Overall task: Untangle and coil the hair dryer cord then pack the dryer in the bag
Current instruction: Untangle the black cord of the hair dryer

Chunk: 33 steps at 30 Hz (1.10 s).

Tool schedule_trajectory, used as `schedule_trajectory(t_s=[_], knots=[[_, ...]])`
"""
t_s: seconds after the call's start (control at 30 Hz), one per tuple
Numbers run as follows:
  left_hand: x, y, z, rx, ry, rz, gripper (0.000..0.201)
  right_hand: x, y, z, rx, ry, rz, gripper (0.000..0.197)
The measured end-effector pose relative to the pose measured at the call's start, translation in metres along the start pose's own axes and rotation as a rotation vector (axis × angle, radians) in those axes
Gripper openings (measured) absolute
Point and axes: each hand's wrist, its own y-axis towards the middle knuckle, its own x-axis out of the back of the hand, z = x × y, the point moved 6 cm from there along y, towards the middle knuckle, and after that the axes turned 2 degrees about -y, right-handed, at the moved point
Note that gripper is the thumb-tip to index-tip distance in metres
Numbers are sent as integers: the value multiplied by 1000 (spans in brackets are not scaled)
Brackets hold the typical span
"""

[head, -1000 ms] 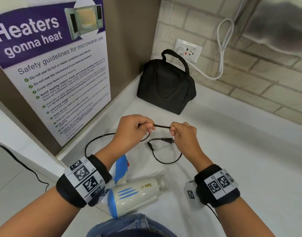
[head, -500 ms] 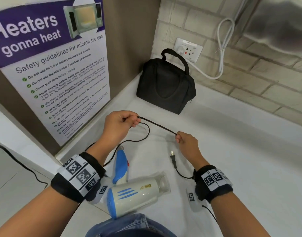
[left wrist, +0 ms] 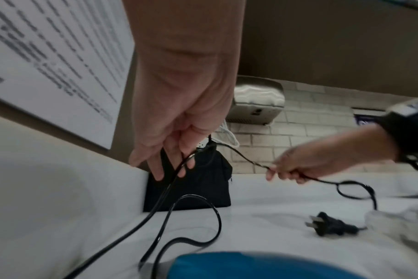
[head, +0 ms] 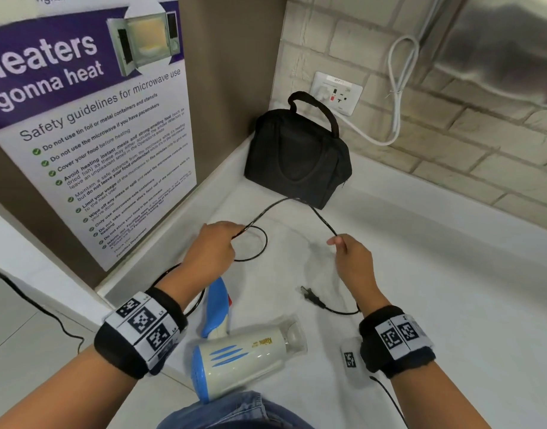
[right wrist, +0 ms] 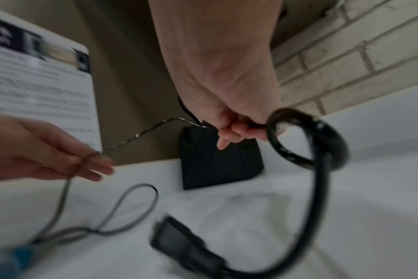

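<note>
Hair dryer (head: pixel 247 356), cream with blue trim and a blue folding handle, lies on its side at the near edge of the white counter (head: pixel 436 274), its nozzle pointing right, just in front of the person's denim-clad lap. Its black cord (head: pixel 284 204) runs from the handle end past the left wrist, makes a loose loop on the counter by the left hand (head: pixel 215 246), then rises in an arch between the two hands, its top in front of the lower edge of the black zip bag (head: pixel 297 156). The left hand pinches the cord between thumb and fingertips, the other fingers fairly straight and pointing down in the left wrist view. The right hand (head: pixel 352 258) holds the other end of the arch, its fingers curled round the cord. Past that hand the cord curls into a small loop near the wrist and ends in the two-pin plug (head: pixel 310 297), which lies flat on the counter between the right wrist and the dryer. The bag stands upright in the back corner, closed, its handle up, well apart from the dryer. Behind it a wall socket (head: pixel 335 92) carries a white cable (head: pixel 396 97) on the brick wall. A microwave safety poster (head: pixel 89 128) hangs on the left panel.
</note>
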Motion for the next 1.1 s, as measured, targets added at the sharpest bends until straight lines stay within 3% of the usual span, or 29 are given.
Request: schedule_trajectory(t_s=[0.07, 0.2, 0.3, 0.43, 0.5, 0.57, 0.73, 0.9, 1.1], knots=[[-7, 0, -13, -88, 92, -33, 65, 8, -4, 16, 50, 22, -37, 32], [-3, -7, -52, -315, 260, -173, 57, 16, -18, 52, 200, -62, -82, 27], [-9, -10, -82, -486, 404, -155, 57, 15, -34, 83, 384, -175, -132, 21], [-17, -3, -93, -425, 437, 4, 26, 1, -46, 105, 534, -254, -19, 21], [-10, -6, -93, -462, 329, -56, 19, 4, -45, 106, 541, -258, -2, 24], [-1, -10, -87, -474, 214, -109, 20, 6, -44, 104, 523, -270, 18, 27], [5, -13, -76, -374, 42, -50, 26, 4, -32, 86, 382, -316, 50, 30], [12, -14, -55, -345, -199, -114, 34, 2, -23, 66, 319, -325, 21, 32], [24, -16, -41, -278, -272, -156, 51, -4, -18, 53, 241, -204, 87, 32]])
